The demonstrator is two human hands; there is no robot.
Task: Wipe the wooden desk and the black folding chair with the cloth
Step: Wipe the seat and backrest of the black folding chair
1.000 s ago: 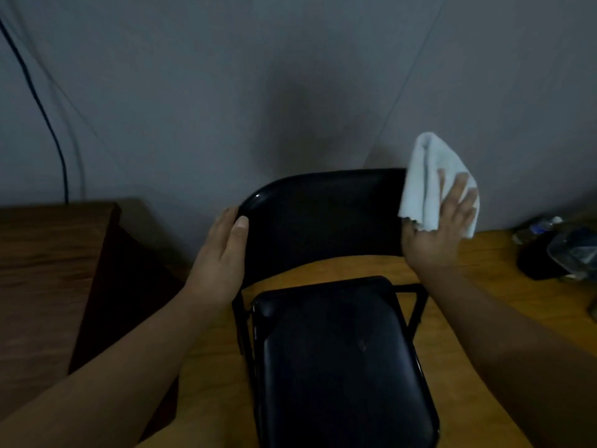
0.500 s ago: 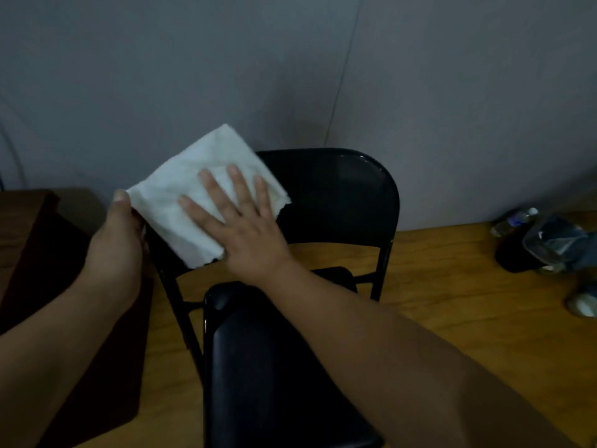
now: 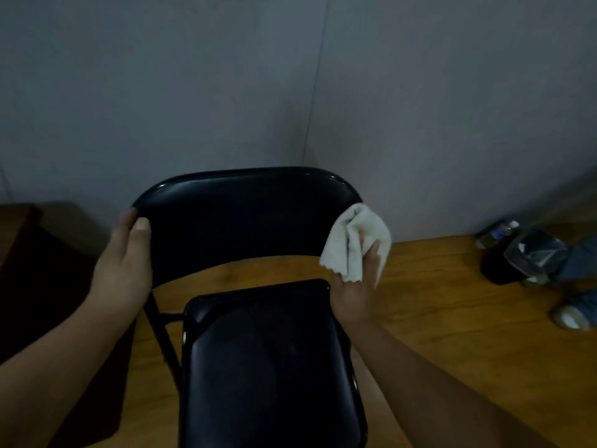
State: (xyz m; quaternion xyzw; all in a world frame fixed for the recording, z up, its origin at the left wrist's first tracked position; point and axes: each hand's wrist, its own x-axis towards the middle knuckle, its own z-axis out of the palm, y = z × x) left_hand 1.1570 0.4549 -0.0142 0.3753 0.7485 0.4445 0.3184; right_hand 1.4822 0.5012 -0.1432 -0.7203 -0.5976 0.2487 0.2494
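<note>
**Cloth at right end of backrest, rest of panel lies to its left**

Right hand (image 3: 357, 282) is at the right edge of the black folding chair (image 3: 258, 367), at the backrest (image 3: 245, 218). It holds the white cloth (image 3: 355, 244) bunched against that edge: fingers curled round the fabric, thumb side up, cloth wrapping the rounded corner and frame tube. Fingertips mostly hidden in the folds, so can't tell exactly how each lies.

Key relation: backrest's long axis runs left-right across the view, and nearly all of it lies to the left of the cloth. Judging from that, next stroke prob goes leftward along the panel, or down the right upright. Right hand is the nearer one for either; no need to swap.

Left hand (image 3: 124, 263) grips the opposite, left corner of the backrest, thumb on the front face, fingers round behind (hidden), bracing the chair. Both forearms reach fwd, roughly level, one each side of the seat (image 3: 268, 376).

Wooden desk (image 3: 16, 227) sits at far left, well apart from the cloth
</note>
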